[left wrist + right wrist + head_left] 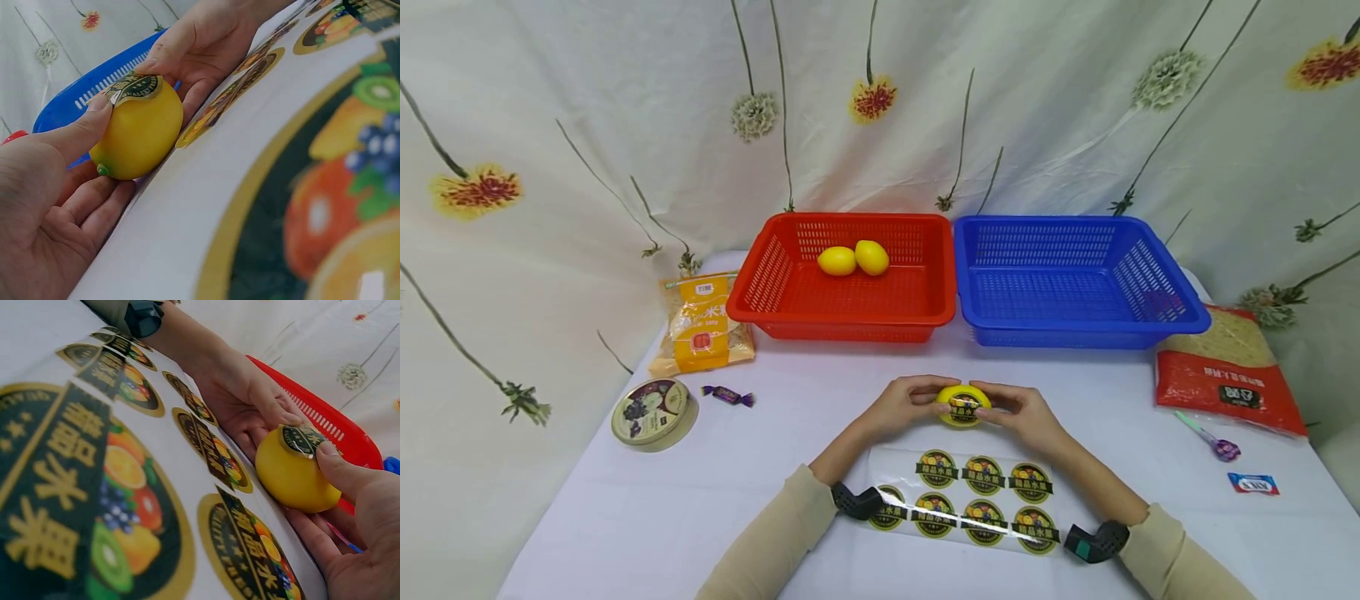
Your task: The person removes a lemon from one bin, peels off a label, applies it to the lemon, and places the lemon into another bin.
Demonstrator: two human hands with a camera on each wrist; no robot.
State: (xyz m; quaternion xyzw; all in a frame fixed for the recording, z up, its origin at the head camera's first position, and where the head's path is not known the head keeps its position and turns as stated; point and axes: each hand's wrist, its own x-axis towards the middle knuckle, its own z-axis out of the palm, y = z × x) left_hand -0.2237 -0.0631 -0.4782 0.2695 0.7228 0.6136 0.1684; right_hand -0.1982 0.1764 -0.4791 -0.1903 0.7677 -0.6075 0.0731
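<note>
Head view: yellow lemon [961,406] with round sticker [964,403] on top, held low over white table [625,517] just beyond sticker sheet [970,500]. Left hand [904,406] and right hand [1019,414] cupped around it, thumbs pressing sticker edges. Red basket [842,321] and blue basket [1075,333] behind.

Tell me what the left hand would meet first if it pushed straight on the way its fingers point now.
The left hand points across at the lemon it already holds, so the lemon comes first, then the right hand on its far side. Depth looks close enough to be fairly sure.
</note>
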